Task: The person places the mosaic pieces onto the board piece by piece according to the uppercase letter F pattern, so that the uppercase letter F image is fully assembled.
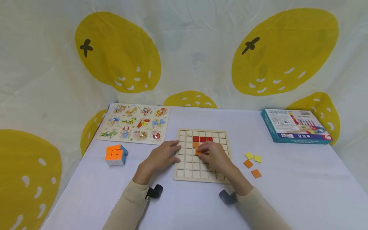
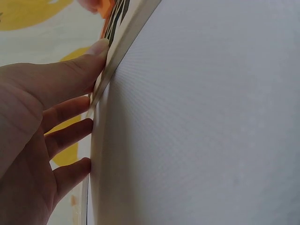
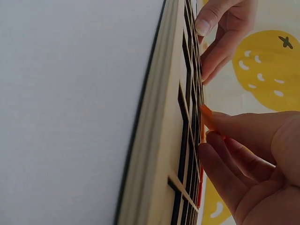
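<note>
A wooden grid board (image 1: 198, 180) lies flat on the white table. Across one of its upper rows run three red tiles (image 1: 202, 139), and an orange tile (image 1: 195, 145) sits below the leftmost one. My right hand (image 1: 215, 156) pinches a second orange square tile (image 3: 206, 115) between thumb and fingers, tilted against the grid just under the first orange one. My left hand (image 1: 162, 156) touches the board's left edge with thumb and fingertips, its fingers loosely extended. Two yellow tiles (image 1: 257, 158) and two orange tiles (image 1: 256, 173) lie loose to the right of the board.
At the back left is a bug picture puzzle board (image 1: 133, 123), with an orange-topped puzzle cube (image 1: 115, 155) in front of it. A teal-edged box (image 1: 297, 126) lies at the back right. Behind the table hangs a curtain (image 1: 196, 57) with yellow fruit shapes.
</note>
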`<state>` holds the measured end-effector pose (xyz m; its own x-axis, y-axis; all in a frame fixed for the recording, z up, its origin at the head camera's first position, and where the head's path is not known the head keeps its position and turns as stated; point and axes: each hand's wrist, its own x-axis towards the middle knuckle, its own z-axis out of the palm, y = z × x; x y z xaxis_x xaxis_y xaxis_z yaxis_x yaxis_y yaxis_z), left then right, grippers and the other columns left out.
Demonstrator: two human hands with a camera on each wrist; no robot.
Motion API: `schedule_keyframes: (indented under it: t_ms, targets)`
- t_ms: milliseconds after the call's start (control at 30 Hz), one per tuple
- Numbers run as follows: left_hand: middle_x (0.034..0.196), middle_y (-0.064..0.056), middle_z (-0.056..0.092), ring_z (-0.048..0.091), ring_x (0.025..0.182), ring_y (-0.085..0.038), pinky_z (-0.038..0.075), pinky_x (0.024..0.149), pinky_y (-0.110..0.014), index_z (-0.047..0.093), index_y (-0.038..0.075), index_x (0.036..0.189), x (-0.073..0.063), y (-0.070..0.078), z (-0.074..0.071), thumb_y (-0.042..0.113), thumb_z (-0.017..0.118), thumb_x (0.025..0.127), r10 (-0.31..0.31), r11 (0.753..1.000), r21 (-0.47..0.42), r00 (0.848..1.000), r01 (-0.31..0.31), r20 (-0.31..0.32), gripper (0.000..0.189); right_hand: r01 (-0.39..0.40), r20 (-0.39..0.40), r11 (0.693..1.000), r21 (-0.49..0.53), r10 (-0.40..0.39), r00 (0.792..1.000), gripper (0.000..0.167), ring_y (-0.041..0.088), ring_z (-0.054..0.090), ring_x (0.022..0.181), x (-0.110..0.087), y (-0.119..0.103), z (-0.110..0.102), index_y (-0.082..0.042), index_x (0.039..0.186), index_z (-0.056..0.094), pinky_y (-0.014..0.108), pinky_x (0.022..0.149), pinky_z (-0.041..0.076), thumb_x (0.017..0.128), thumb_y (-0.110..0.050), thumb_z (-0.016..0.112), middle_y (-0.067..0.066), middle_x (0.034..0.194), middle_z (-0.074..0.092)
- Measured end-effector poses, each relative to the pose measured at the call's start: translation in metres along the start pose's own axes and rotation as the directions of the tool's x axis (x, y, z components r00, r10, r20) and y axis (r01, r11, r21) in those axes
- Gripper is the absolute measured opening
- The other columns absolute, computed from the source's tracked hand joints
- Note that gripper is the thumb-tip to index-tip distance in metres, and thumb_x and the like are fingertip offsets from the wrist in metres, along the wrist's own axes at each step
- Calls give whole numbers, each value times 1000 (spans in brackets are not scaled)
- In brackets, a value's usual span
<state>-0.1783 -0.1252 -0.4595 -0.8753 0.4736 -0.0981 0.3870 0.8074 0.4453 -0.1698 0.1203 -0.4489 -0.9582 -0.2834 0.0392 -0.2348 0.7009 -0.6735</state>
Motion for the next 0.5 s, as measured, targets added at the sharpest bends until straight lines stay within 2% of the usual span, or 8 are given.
schedule_keyframes:
  t_ms: [500]
  targets:
    - [162,-6,45,44,147,-31,44,116,-51,58,13,146,-1,0,0,37,74,93,5,1000,-7,1000,-5,-11,61,-49,-4,997,-65,49,999,17,20,70,97,3,-2,1,-7,100,82,38,89,61,83,-5,82,6,100,77]
